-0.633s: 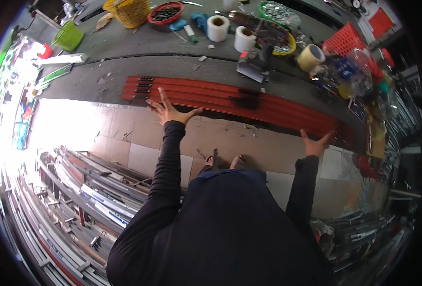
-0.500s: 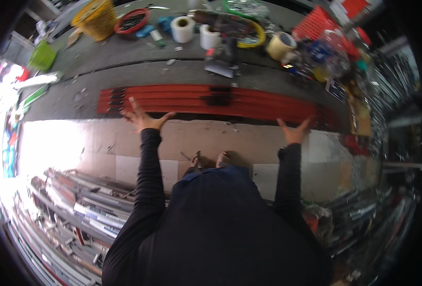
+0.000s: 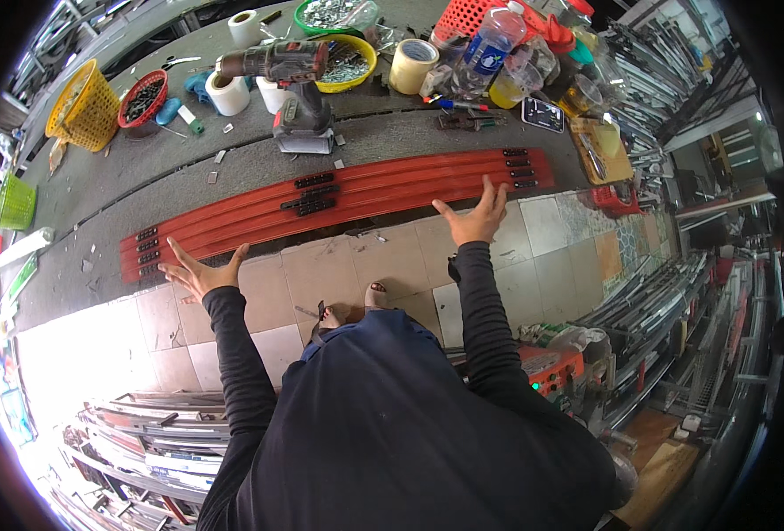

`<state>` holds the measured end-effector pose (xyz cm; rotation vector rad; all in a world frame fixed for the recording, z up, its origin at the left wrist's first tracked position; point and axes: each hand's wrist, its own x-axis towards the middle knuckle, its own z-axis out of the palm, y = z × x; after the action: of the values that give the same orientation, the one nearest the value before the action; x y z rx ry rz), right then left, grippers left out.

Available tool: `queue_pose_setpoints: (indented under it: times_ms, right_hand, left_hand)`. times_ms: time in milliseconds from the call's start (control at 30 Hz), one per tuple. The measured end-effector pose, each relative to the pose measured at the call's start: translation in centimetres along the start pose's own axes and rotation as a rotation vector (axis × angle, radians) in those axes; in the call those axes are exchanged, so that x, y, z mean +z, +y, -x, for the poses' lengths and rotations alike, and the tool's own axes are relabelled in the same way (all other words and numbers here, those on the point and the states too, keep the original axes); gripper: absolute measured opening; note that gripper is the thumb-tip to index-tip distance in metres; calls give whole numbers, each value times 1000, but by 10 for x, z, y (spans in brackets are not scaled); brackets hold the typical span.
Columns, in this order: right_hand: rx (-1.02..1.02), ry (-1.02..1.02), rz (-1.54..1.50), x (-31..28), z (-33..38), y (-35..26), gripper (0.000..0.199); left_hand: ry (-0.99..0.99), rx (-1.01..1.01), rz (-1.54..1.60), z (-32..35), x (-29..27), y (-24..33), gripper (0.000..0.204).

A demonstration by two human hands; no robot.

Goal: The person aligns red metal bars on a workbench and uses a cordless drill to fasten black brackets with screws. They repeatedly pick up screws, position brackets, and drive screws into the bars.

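Several long reddish-brown metal strips (image 3: 392, 183) lie side by side along the near edge of the workbench. Black hinge-like fittings (image 3: 313, 195) sit on them at the middle and near both ends. My left hand (image 3: 200, 273) is spread with empty fingers at the strips' left end, its fingertips close to the fittings there. Toward the right end my right hand (image 3: 475, 215) hovers by the near edge, fingers apart and holding nothing. A cordless drill (image 3: 303, 97) stands on its battery behind the strips. Whether any fingertip touches a strip, I cannot tell.
Tape rolls (image 3: 412, 67), a red basket of screws (image 3: 143, 99), a yellow basket (image 3: 85, 106), a water bottle (image 3: 490, 51) and a phone (image 3: 542, 114) line the bench's far side. Metal profiles (image 3: 157, 434) are stacked behind me at left, others at right, beside an orange machine (image 3: 551, 367).
My view has turned, so the bench and strips now slant up toward the right. Both hands remain spread and empty; the strips and drill appear to lie where they were.
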<state>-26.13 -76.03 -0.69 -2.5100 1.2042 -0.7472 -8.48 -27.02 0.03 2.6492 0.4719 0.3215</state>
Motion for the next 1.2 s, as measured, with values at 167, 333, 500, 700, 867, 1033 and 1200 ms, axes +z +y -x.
queue_pose_setpoints:
  times_ms: [167,333,500,700,867,1033,1200]
  right_hand:
    - [-152,-18,-367,-3,14,-27,34]
    - [-146,-100,-466,4,19,-36,18]
    - [-125,-103,-484,7,21,-35,16]
    - [-100,-82,-490,9,21,-38,12]
    - [-73,-97,-484,8,21,-39,15]
    - [-85,-84,-457,10,24,-42,14]
    - [-85,-62,-453,10,29,-44,14]
  left_hand:
    - [-93,228,-113,0,-16,21,114]
    - [-230,308,-27,-10,-12,23,61]
    - [-222,355,182,-10,2,12,49]
    - [-219,387,259,-2,10,11,42]
    - [-183,424,287,0,10,16,41]
    - [-122,449,255,10,9,18,34]
    - [-31,491,240,21,6,25,30]
